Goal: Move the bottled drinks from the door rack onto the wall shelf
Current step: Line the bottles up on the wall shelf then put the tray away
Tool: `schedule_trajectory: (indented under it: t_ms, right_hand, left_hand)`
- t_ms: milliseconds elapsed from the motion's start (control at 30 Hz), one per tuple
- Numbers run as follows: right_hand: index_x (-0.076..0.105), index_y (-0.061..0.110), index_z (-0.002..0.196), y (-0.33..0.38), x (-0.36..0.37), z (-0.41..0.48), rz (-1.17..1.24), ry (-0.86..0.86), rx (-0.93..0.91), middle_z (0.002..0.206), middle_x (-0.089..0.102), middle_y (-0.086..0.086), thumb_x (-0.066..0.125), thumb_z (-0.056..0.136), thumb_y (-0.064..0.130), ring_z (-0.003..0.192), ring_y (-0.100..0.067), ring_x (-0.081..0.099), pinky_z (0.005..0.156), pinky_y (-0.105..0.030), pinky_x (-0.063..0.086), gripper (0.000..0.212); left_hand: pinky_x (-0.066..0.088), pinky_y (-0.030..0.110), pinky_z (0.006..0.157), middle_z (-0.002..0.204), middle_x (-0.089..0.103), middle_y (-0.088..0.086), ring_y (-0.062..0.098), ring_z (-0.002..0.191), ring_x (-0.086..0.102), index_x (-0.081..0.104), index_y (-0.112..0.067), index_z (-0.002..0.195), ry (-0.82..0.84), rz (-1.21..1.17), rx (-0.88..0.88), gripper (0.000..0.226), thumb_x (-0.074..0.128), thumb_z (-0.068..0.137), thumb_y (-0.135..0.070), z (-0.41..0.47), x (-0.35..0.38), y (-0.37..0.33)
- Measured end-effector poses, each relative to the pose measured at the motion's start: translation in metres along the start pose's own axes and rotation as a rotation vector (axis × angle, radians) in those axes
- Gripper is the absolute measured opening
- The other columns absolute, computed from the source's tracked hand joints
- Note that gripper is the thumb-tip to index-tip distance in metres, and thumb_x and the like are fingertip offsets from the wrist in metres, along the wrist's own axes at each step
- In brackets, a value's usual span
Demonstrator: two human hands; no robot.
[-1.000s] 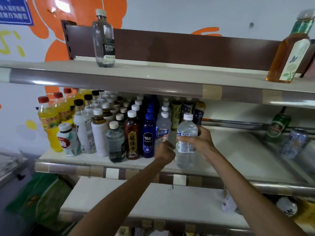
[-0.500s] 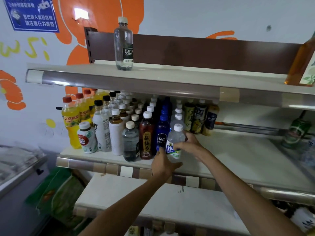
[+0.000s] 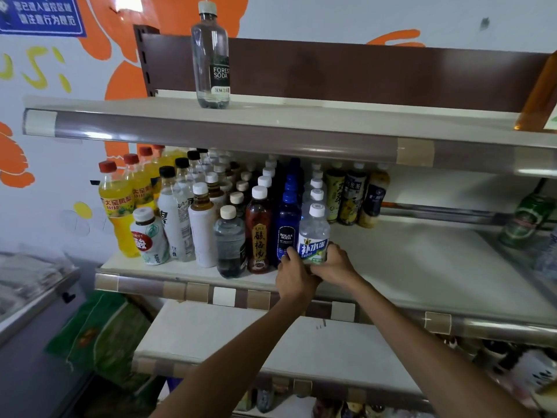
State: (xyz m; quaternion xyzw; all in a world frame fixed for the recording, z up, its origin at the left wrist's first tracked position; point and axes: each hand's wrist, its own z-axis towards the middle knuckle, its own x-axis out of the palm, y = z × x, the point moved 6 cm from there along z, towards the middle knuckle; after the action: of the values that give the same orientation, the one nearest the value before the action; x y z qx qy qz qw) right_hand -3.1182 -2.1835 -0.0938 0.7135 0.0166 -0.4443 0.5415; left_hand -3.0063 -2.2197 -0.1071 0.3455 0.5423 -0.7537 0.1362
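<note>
Bottle gripped by left hand, right hand, near shelf edge, open room rightward

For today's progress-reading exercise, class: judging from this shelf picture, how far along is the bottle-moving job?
Done: rows of bottles stand packed on the left of the middle shelf. In hand: left hand and right hand both grip a clear bottle beside the blue bottle. Left: the door rack is out of view, so the remaining count is unknown.
</note>
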Motion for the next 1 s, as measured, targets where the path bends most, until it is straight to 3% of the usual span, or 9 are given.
schedule_trajectory:
  t_ms: [267,367,533,633,733,1000]
  right_hand:
    - [0.053,0.017,0.115,-0.001,0.000,0.010,-0.049,0.001,0.010,0.110,0.064,-0.004,0.081,0.068,0.025,0.097,-0.020,0.062,0.081,-0.034,0.055,0.056]
    - [0.053,0.017,0.116,-0.002,0.002,0.007,-0.033,-0.008,0.016,0.110,0.064,-0.004,0.083,0.068,0.030,0.096,-0.020,0.063,0.081,-0.033,0.054,0.057]
    - [0.054,0.015,0.116,0.001,0.002,0.007,-0.021,0.006,0.002,0.109,0.065,-0.003,0.086,0.068,0.037,0.098,-0.019,0.063,0.078,-0.032,0.054,0.063]
    - [0.053,0.015,0.117,0.001,0.001,0.007,-0.028,0.004,-0.006,0.112,0.065,-0.004,0.086,0.067,0.036,0.099,-0.020,0.063,0.082,-0.035,0.055,0.064]
    - [0.052,0.012,0.116,0.003,0.001,0.007,-0.015,-0.003,-0.014,0.111,0.063,-0.004,0.086,0.069,0.035,0.098,-0.021,0.062,0.074,-0.030,0.050,0.062]
    - [0.050,0.011,0.115,0.009,-0.001,0.002,-0.017,0.025,-0.055,0.110,0.063,-0.005,0.083,0.074,0.032,0.095,-0.020,0.061,0.077,-0.031,0.051,0.057]
  left_hand:
    - [0.051,0.043,0.088,0.120,0.054,0.016,0.033,0.111,0.053,0.036,-0.008,0.120,-0.038,-0.051,-0.043,0.049,0.066,0.082,-0.014,0.004,0.014,-0.001]
    - [0.052,0.044,0.090,0.121,0.054,0.015,0.030,0.112,0.054,0.034,-0.009,0.123,-0.035,-0.086,-0.044,0.054,0.069,0.082,-0.014,-0.003,0.017,0.000]
    - [0.054,0.039,0.088,0.126,0.052,0.013,0.027,0.112,0.056,0.035,-0.012,0.132,-0.093,-0.151,0.020,0.062,0.072,0.084,-0.018,-0.014,0.014,0.007]
    - [0.053,0.033,0.083,0.123,0.056,0.012,0.025,0.107,0.058,0.038,-0.011,0.129,-0.141,-0.201,0.032,0.060,0.074,0.082,-0.017,-0.013,0.008,0.009]
    - [0.051,0.029,0.078,0.118,0.061,0.012,0.023,0.102,0.061,0.040,-0.011,0.125,-0.142,-0.213,0.039,0.056,0.074,0.082,-0.013,-0.009,0.006,0.007]
    - [0.056,0.037,0.084,0.121,0.059,0.011,0.024,0.104,0.062,0.038,-0.014,0.124,-0.120,-0.155,0.012,0.053,0.073,0.084,-0.017,-0.015,0.000,0.001]
